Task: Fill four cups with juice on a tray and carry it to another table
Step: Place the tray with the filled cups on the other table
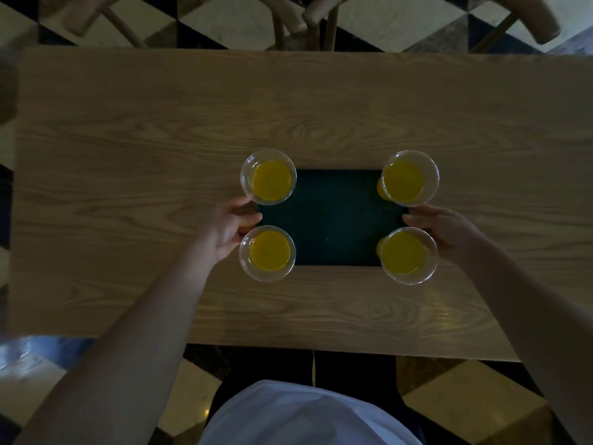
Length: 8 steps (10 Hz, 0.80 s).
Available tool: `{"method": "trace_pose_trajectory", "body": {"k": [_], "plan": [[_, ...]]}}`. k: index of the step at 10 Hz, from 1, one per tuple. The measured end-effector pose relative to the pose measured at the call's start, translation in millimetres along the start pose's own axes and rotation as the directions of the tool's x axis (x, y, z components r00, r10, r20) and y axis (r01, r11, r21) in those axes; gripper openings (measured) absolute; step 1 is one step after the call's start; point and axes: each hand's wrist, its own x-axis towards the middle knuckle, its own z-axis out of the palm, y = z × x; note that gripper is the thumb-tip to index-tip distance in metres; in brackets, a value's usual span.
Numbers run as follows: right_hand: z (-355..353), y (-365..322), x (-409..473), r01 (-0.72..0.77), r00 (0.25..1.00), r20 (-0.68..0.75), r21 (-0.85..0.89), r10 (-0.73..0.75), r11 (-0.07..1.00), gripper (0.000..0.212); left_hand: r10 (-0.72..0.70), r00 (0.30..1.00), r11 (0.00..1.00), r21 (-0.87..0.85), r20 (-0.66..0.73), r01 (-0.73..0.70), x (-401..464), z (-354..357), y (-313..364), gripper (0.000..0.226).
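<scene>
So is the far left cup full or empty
Partly full: yellow juice shows inside the far left cup, below its rim.

The view is dim and underexposed, with muted colours and only the juice (272, 180) in the 4 cups standing out brightly. Faint glare streaks the table (442, 319) near its front-right edge. Wide-angle distortion bends the table edges, and the chairs (298, 17) at the top look blurred.

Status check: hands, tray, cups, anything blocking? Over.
Left hand and right hand gripping the short edges of the dark tray. Four cups at its corners, all holding juice. Tray over wooden table; nothing in the way.
</scene>
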Motion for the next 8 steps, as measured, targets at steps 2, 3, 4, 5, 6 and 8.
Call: {"method": "trace_pose_trajectory", "body": {"k": [2, 3, 4, 5, 6, 8], "plan": [[-1, 2, 0, -0.006, 1.000, 0.009, 0.000, 0.006, 1.000, 0.030, 0.003, 1.000, 1.000, 0.019, -0.023, -0.002, -3, 4, 3, 0.057], [0, 3, -4, -0.019, 0.999, 0.037, 0.004, 0.019, 1.000, 0.026, 0.012, 0.999, 0.999, 0.041, -0.030, -0.011, -5, 7, 5, 0.059], [0, 4, -6, -0.026, 0.999, 0.042, 0.001, 0.026, 1.000, 0.025, 0.012, 0.999, 0.999, 0.052, -0.040, -0.009, -6, 8, 6, 0.060], [4, 1, -9, -0.028, 1.000, 0.009, -0.007, 0.028, 1.000, 0.023, 0.021, 0.999, 0.996, 0.090, -0.039, -0.017, -6, 8, 6, 0.061], [5, 0, -10, -0.031, 0.998, -0.052, -0.024, 0.029, 0.999, 0.021, 0.070, 0.996, 0.968, 0.243, -0.063, -0.053, -7, 8, 8, 0.063], [1, -7, -13, -0.037, 0.998, -0.051, -0.057, 0.034, 0.998, 0.017, 0.163, 0.985, 0.888, 0.443, -0.062, -0.119, -25, 3, 32, 0.042]]}}
